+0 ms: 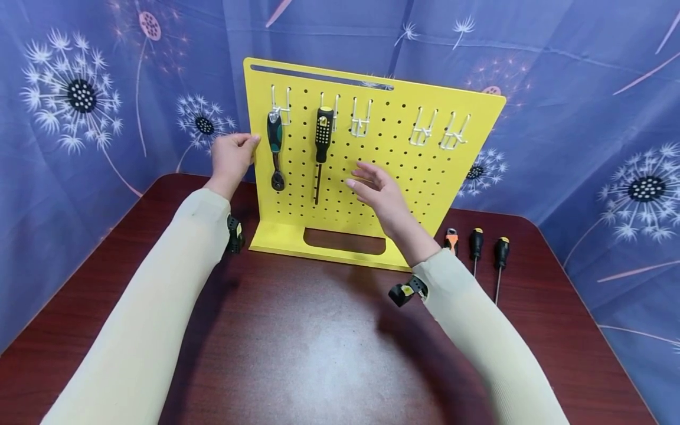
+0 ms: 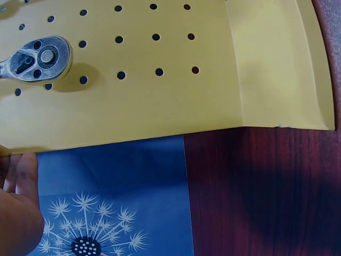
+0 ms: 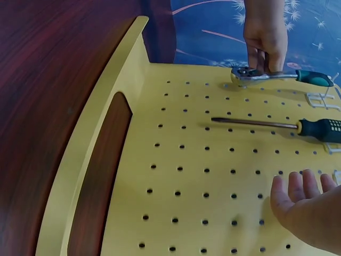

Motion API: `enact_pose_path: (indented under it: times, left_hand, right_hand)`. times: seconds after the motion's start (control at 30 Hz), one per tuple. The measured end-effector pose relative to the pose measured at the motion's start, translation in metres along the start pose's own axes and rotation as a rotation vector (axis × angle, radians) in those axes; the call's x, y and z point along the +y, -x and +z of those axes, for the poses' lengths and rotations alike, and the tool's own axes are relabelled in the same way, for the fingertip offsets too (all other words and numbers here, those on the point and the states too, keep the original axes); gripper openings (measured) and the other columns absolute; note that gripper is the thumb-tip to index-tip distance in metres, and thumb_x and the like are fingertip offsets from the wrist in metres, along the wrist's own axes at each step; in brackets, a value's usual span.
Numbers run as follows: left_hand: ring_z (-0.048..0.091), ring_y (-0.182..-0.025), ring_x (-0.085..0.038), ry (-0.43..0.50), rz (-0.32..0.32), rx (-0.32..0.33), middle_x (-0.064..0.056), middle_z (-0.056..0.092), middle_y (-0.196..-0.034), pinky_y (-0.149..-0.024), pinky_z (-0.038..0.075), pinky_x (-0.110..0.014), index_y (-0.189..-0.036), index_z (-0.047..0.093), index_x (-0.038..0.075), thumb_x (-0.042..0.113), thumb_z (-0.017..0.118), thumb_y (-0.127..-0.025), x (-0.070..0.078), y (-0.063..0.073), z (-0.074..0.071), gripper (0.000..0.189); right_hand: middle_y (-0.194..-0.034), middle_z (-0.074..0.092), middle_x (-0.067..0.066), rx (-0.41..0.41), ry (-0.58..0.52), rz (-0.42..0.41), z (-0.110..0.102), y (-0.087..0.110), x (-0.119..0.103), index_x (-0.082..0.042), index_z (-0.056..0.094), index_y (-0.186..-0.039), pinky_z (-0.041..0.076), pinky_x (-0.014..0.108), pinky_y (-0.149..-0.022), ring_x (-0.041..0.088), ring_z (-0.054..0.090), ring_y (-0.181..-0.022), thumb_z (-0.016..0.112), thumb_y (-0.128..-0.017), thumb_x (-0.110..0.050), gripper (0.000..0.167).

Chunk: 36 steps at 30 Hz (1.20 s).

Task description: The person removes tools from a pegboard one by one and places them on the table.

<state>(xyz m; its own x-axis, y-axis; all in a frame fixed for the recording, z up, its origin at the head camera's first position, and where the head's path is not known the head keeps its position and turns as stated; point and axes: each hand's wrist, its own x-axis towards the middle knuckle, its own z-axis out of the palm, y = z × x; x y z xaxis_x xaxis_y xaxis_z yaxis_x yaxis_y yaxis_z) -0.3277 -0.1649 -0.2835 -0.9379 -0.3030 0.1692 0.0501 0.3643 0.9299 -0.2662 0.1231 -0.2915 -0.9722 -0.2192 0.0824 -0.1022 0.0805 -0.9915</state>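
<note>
A yellow pegboard (image 1: 340,206) stands upright on the table. My left hand (image 1: 234,156) pinches its left edge, and in the left wrist view the fingers (image 2: 25,176) lie at that edge. Beside them a ratchet wrench (image 1: 275,136) with a green-and-black handle hangs from a white hook. One hook over hangs a screwdriver (image 1: 323,136) with a black, yellow-dotted handle, its shaft pointing down. To the right of that shaft, my right hand (image 1: 379,192) is in front of the board, fingers loosely bent and holding nothing.
Three white hooks, such as this one (image 1: 360,121), carry no tools. Right of the board, two screwdrivers (image 1: 476,243) and an orange-and-black handled tool (image 1: 451,239) lie on the dark red table (image 1: 297,330). A blue dandelion-print cloth (image 1: 600,106) hangs behind.
</note>
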Motion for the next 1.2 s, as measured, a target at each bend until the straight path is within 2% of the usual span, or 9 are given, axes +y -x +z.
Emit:
enact_pose_path:
  times: [0.17,0.43,0.8,0.97,1.2]
  left_hand:
    - [0.054,-0.071,-0.004,0.001,0.021,-0.001,0.017,0.052,-0.061,-0.069,0.047,-0.014,-0.116,0.075,-0.001,0.028,0.063,-0.103,-0.001,0.000,0.000,0.034]
    - [0.053,-0.070,-0.001,0.003,0.020,0.000,0.017,0.052,-0.062,-0.070,0.048,-0.014,-0.118,0.075,-0.001,0.027,0.063,-0.103,-0.003,0.000,-0.001,0.034]
    - [0.055,-0.074,0.000,0.002,0.011,-0.009,0.015,0.058,-0.072,-0.072,0.050,-0.013,-0.122,0.074,0.002,0.028,0.063,-0.103,-0.001,-0.001,0.001,0.034]
    - [0.054,-0.070,0.001,-0.001,0.019,-0.004,0.018,0.054,-0.065,-0.069,0.048,-0.012,-0.120,0.075,0.000,0.027,0.063,-0.103,-0.003,-0.001,0.002,0.034]
    - [0.048,-0.065,-0.001,0.020,0.035,0.002,0.016,0.049,-0.059,-0.066,0.046,-0.013,-0.114,0.074,-0.005,0.026,0.063,-0.103,-0.001,0.001,0.001,0.034]
  right_hand:
    - [-0.158,0.044,0.017,-0.001,-0.083,-0.011,0.013,-0.009,-0.002,-0.005,0.037,-0.157,0.039,0.047,-0.123,0.032,0.045,-0.145,0.061,-0.101,-0.013,0.061]
    - [-0.156,0.047,0.013,0.020,-0.133,0.014,0.030,-0.023,-0.011,-0.008,0.040,-0.156,0.041,0.042,-0.122,0.027,0.048,-0.144,0.063,-0.101,-0.014,0.059]
    - [-0.156,0.049,0.012,0.030,-0.178,0.073,0.037,-0.039,-0.019,-0.009,0.042,-0.155,0.040,0.045,-0.123,0.027,0.049,-0.144,0.062,-0.103,-0.012,0.056]
    - [-0.156,0.049,0.010,0.040,-0.205,0.093,0.039,-0.047,-0.022,-0.011,0.045,-0.154,0.040,0.042,-0.123,0.025,0.049,-0.144,0.064,-0.101,-0.011,0.056]
    - [-0.153,0.053,0.010,0.084,-0.213,0.089,0.046,-0.058,-0.029,-0.009,0.049,-0.150,0.045,0.039,-0.118,0.025,0.054,-0.139,0.066,-0.100,-0.012,0.054]
